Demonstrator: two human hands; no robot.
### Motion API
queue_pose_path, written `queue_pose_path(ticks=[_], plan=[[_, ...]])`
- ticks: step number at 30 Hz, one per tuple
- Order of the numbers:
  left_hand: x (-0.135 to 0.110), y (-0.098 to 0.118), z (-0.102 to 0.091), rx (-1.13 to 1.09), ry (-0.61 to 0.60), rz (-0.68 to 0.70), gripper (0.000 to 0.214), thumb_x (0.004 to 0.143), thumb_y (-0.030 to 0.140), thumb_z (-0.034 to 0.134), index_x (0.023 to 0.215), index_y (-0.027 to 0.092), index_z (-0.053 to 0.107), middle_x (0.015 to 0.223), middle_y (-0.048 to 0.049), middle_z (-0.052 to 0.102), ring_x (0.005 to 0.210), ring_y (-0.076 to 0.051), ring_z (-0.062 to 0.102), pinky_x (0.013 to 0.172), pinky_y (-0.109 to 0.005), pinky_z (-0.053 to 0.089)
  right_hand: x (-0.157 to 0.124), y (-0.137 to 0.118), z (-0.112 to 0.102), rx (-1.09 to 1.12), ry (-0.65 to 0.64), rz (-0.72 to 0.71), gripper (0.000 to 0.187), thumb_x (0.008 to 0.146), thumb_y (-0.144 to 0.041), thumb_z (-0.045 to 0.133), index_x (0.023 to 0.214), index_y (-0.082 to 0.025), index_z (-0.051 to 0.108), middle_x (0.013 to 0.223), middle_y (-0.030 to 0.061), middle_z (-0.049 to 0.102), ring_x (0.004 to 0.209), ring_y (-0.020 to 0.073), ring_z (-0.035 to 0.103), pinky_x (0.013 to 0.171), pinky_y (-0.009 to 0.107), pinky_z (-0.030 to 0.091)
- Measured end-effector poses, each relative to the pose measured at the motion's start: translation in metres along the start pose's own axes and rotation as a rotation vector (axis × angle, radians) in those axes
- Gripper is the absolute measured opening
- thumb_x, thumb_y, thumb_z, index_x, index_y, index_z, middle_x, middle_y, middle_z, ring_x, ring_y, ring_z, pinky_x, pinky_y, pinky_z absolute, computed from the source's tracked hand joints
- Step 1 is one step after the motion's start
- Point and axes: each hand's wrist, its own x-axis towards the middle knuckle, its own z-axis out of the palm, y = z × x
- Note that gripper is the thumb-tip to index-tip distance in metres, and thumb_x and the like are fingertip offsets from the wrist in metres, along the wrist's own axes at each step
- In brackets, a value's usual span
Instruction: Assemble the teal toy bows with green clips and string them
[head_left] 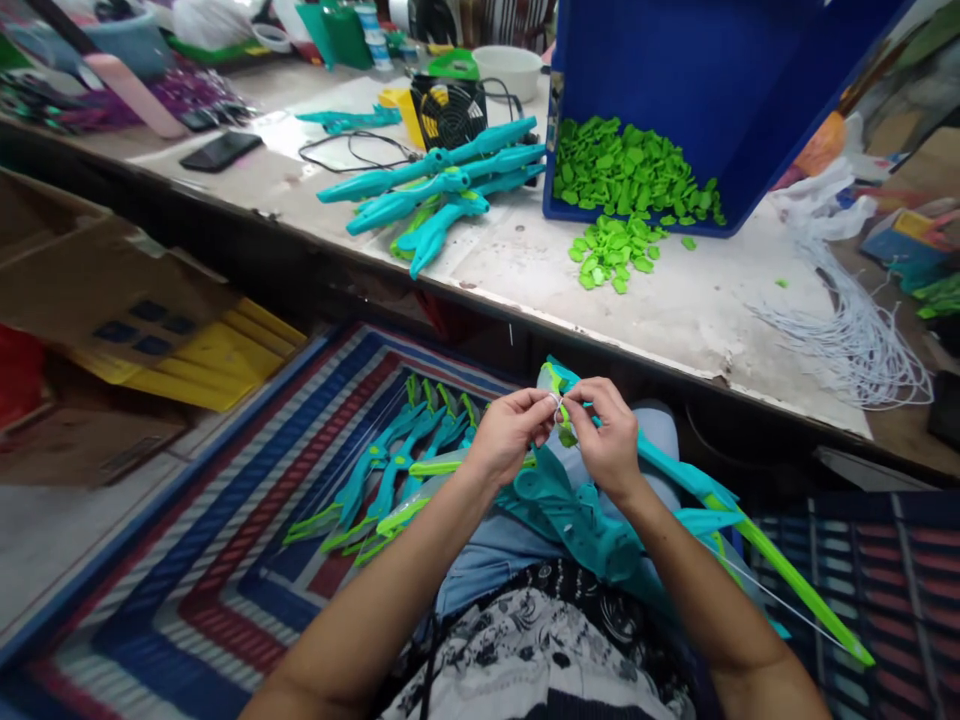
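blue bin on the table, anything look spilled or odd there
Green pieces lie loose on the table outside the open bin, with a stray piece to their right; they look spilled, though possibly tipped out deliberately.

Dark phone [221,151], black fan [452,112], white bowl [514,75]

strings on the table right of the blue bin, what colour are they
The strings are white, seen in the head view.

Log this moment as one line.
left hand: pinching white string | right hand: pinching same string | lap: teal plastic part | table: blue bin, green pieces inside and in front
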Motion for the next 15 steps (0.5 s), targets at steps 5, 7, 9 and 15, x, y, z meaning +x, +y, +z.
queue_pose_path(ticks=[5,7,9,15], plan=[[-0.001,0.001,0.003,0.033,0.027,0.019,0.034,0.052,0.036,0.084,0.067,0.011,0.067,0.053,0.0008,0.056,0.045,-0.006,0.045,0.040,-0.019,0.030,-0.001,0.007,0.004,0.064,-0.015,0.000,0.018,0.090,-0.021,0.052,0.088,-0.023,0.070,0.089,0.0047,0.062,0.084,0.0170,0.061,0.075,0.032,0.053],[-0.001,-0.001,0.006,0.011,0.070,0.031,0.031,0.052,0.034,0.082,0.068,0.012,0.067,0.054,0.0007,0.057,0.045,-0.006,0.044,0.040,-0.019,0.029,-0.001,0.009,0.004,0.080,-0.054,0.003,0.022,0.090,-0.020,0.051,0.097,-0.024,0.071,0.094,0.0053,0.064,0.086,0.0170,0.062,0.075,0.032,0.054],[-0.001,-0.004,0.010,-0.021,0.115,0.043,0.028,0.054,0.033,0.080,0.067,0.013,0.065,0.055,0.0010,0.057,0.045,-0.005,0.044,0.039,-0.018,0.029,-0.001,0.011,0.002,0.084,-0.080,0.004,0.026,0.091,-0.020,0.050,0.109,-0.026,0.068,0.099,0.0057,0.065,0.087,0.0166,0.063,0.074,0.031,0.055],[0.000,0.000,0.018,-0.054,0.130,0.025,0.021,0.055,0.028,0.075,0.061,0.015,0.061,0.061,0.0010,0.057,0.057,-0.011,0.054,0.040,-0.018,0.037,0.008,0.013,-0.012,-0.026,-0.099,-0.156,0.017,0.090,-0.024,0.057,0.097,-0.027,0.072,0.091,0.0050,0.066,0.086,0.0177,0.062,0.077,0.035,0.053]])
